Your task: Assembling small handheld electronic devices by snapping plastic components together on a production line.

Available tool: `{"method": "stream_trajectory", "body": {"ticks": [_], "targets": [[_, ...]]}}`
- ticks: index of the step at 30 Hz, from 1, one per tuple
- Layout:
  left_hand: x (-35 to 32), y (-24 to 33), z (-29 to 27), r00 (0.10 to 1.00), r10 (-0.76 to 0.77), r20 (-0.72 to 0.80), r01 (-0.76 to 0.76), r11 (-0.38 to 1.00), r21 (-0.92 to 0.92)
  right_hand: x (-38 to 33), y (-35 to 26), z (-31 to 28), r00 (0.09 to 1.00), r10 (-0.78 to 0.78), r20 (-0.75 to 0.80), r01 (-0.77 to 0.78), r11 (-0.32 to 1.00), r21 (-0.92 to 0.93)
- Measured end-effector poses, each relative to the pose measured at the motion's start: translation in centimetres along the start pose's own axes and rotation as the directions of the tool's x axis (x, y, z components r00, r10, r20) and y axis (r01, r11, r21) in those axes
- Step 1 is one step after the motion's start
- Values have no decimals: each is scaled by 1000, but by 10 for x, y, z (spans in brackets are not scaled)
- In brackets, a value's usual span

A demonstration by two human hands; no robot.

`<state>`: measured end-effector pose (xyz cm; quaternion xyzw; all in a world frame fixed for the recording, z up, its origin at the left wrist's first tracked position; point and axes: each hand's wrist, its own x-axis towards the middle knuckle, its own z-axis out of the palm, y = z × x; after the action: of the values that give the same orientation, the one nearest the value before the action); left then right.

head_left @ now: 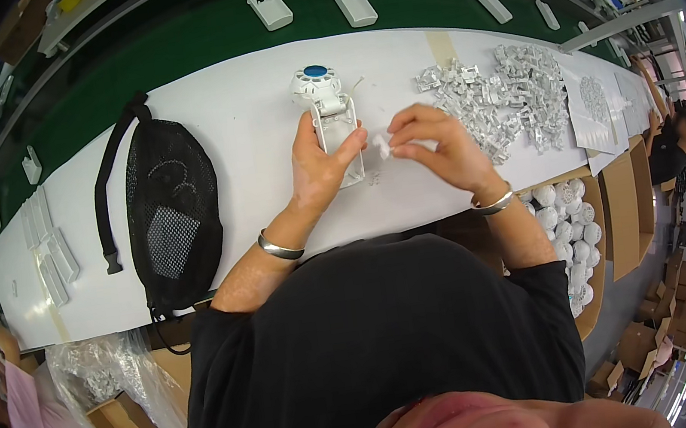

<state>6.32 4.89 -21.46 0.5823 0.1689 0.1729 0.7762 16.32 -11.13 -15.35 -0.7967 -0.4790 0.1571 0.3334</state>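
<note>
My left hand (321,160) is closed round a white plastic housing (340,135), its open, hollow side facing up. At the far end of the housing sits a round, vented head (315,83) with a blue disc in its middle. Just to the right, my right hand (429,142) pinches a small white plastic part (383,146) between thumb and fingers, apart from the housing. A few tiny pale bits (374,178) lie on the white table surface beside the housing.
Piles of small white parts (510,97) cover the right of the table. A black mesh bag (174,210) lies at the left, past it clear plastic pieces (48,244). White shells (270,9) rest on the green belt (224,35) beyond. A carton (600,267) of round white parts stands right.
</note>
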Motion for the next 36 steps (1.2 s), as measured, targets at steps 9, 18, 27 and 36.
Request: {"method": "stream_trajectory", "body": {"ticks": [9,18,27,36], "targets": [[-7,-4,2,995,38,93,-51,988,148,34,-22,19,892,-326,-311,244,930,-276],[-10,-15,4,970,226,93,-241,950,201,27,-17,37,842,-386,-377,202,874,-442],[-13,-3,2,962,248,112,-249,969,-13,1,-14,28,936,211,-283,-43,864,501],[5,8,17,926,377,-9,-357,885,298,24,-23,36,920,295,-258,-17,688,725]]}}
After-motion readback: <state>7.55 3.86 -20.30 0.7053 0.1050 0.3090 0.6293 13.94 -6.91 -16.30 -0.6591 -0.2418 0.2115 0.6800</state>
